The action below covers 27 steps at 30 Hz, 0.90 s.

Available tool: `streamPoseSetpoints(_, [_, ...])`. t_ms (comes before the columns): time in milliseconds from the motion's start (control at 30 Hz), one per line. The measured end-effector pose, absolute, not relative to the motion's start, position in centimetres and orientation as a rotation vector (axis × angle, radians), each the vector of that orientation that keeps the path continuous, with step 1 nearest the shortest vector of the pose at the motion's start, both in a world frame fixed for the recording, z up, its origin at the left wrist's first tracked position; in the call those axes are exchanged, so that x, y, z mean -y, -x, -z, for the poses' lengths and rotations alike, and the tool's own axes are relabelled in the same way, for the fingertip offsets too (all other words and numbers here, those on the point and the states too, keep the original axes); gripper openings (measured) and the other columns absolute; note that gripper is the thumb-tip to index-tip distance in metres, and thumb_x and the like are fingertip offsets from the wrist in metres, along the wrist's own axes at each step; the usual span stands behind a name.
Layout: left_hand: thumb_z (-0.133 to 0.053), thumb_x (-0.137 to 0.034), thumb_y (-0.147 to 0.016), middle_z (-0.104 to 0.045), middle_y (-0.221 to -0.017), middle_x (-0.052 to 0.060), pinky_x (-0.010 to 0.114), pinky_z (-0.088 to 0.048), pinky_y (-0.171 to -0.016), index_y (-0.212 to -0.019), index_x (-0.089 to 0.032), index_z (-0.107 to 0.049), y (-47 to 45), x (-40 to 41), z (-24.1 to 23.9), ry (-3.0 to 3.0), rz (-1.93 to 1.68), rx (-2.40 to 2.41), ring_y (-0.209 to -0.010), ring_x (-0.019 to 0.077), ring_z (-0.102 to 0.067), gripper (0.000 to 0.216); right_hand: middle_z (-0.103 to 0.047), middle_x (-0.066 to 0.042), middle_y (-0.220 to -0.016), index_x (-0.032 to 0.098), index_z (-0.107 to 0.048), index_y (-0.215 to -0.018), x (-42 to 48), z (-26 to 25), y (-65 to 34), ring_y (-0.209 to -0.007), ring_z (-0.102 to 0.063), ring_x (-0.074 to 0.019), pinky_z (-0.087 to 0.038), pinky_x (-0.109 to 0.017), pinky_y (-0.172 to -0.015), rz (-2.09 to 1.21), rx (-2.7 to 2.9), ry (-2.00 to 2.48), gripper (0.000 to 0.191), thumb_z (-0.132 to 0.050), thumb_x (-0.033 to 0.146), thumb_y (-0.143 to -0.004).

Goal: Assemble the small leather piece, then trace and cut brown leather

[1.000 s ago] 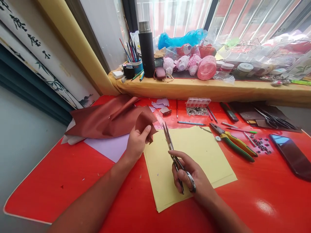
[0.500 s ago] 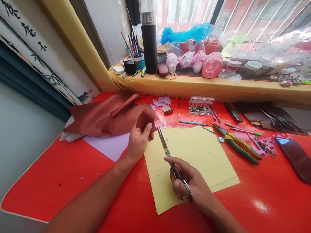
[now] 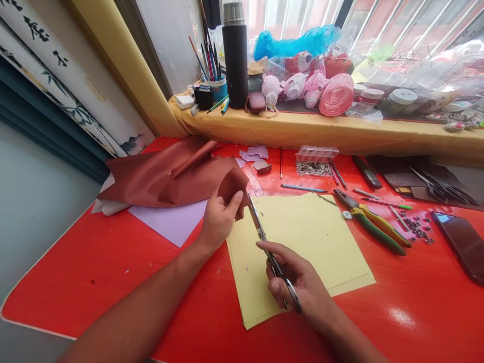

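Between the thumb and fingers of my left hand [image 3: 221, 217] is a small curved piece of brown leather [image 3: 233, 185]. My right hand [image 3: 297, 280] grips a pair of scissors [image 3: 257, 222], its fingers in the handle loops. The blades point up and away, their tips right at the leather piece's right edge; whether they touch it I cannot tell. Sheets of yellow paper [image 3: 302, 237] lie beneath both hands. Behind my left hand a large brown leather sheet [image 3: 166, 176] spreads over a lilac sheet [image 3: 170, 222].
On the red table [image 3: 124, 297], pliers [image 3: 372, 222], a phone [image 3: 459, 244], small metal fittings [image 3: 418, 229] and a dark knife [image 3: 366, 172] lie to the right. A clear box [image 3: 315, 161] of metal bits stands at the back. A black thermos [image 3: 235, 60] stands on the windowsill.
The scissor blades have closed further, their tips now at the leather's edge. Both hands keep nearly the same place, and the view has shifted slightly.
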<state>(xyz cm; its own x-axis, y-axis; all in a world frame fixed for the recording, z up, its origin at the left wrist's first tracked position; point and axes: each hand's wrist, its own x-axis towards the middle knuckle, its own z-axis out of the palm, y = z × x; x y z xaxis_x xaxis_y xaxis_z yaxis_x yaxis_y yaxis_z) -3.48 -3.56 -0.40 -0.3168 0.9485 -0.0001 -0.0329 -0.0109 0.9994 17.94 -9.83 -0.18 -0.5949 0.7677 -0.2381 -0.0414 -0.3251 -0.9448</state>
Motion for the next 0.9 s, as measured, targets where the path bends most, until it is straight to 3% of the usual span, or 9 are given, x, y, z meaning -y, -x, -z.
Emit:
streamPoseSetpoints(433, [-0.068, -0.046, -0.096, -0.067, -0.060, 0.004, 0.027, -0.047, -0.051, -0.067, -0.016, -0.065, 3.8, 3.4, 0.6, -1.075, -1.437, -1.298, -0.053, 0.0140, -0.059, 0.042, -0.048, 0.007, -0.067, 0.024, -0.065, -0.144, 9.9, 0.4, -17.8, -0.045, -0.039, -0.0077, -0.033, -0.027, -0.046, -1.964, 1.345, 0.948, 0.071, -0.084, 0.059, -0.085])
streamPoseSetpoints(667, [-0.083, -0.045, -0.084, -0.070, -0.067, 0.005, 0.028, -0.051, -0.054, -0.070, -0.016, -0.062, 3.5, 3.1, 1.4, -0.745, -1.474, -1.150, -0.057, 0.0150, -0.063, 0.038, -0.046, 0.007, -0.070, 0.025, -0.060, -0.147, 9.8, 0.3, -17.7, -0.047, -0.041, -0.0078, -0.035, -0.025, -0.044, -1.962, 1.295, 0.966, 0.077, -0.087, 0.057, -0.082])
streamPoseSetpoints(900, [-0.089, -0.042, -0.077, -0.057, -0.063, -0.001, 0.029, -0.057, -0.062, -0.063, -0.017, -0.055, 3.1, 3.2, 0.3, -0.657, -1.478, -1.056, -0.065, 0.0156, -0.066, 0.044, -0.051, 0.006, -0.073, 0.028, -0.055, -0.151, 9.8, 0.3, -17.8, -0.050, -0.048, -0.0099, -0.044, -0.025, -0.046, -2.011, 1.273, 0.992, 0.079, -0.088, 0.052, -0.083])
